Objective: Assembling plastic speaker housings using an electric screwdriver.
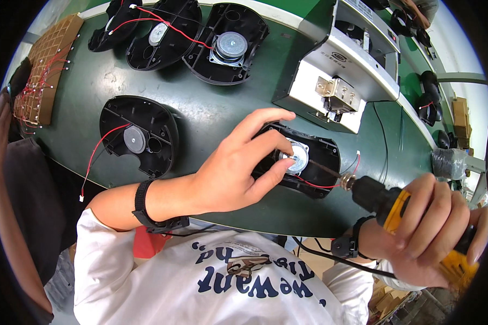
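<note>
My left hand (236, 168) reaches over a black plastic speaker housing (325, 146), thumb and index finger pinched at its round silver speaker (300, 155). What sits between the fingertips is too small to make out. The other fingers are bent and lifted. My right hand (436, 230) is wrapped round a yellow and black power screwdriver (371, 194). Its long thin bit (324, 169) points left, with its tip close to my left fingertips. A red wire with a white connector (358, 154) trails from the housing's right side.
Beyond the housing stands a silver and black bench machine (325, 67). Another speaker housing (165, 127) lies left, with several more along the far side (253, 32). A cardboard holder (49, 70) with red wires stands far left, near another person's arm (8, 206). A black cable (384, 138) crosses the green table.
</note>
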{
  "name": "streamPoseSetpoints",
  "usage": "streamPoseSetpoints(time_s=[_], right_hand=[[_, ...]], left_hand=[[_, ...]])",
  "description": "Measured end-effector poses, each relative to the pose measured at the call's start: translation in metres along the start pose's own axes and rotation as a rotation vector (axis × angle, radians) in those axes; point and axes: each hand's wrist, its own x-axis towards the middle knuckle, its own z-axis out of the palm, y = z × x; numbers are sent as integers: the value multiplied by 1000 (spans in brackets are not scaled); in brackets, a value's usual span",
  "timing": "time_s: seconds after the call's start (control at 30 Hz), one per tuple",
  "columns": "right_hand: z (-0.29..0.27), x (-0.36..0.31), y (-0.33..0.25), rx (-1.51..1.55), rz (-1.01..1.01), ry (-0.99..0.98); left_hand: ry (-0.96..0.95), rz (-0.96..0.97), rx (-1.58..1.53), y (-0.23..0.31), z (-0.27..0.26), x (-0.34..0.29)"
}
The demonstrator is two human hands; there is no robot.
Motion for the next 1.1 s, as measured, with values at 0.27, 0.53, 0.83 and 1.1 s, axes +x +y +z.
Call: streamPoseSetpoints(time_s=[0.27, 0.53, 0.83, 1.1], right_hand=[[-3, 9, 10, 62, 114, -169], [-10, 14, 17, 30, 213, -276], [-5, 13, 28, 16, 335, -397], [3, 10, 32, 7, 396, -488]], left_hand=[[176, -189, -97, -11, -5, 0], [-39, 204, 263, -1, -10, 5], [-208, 241, 293, -18, -10, -2], [-209, 261, 312, -12, -2, -2]])
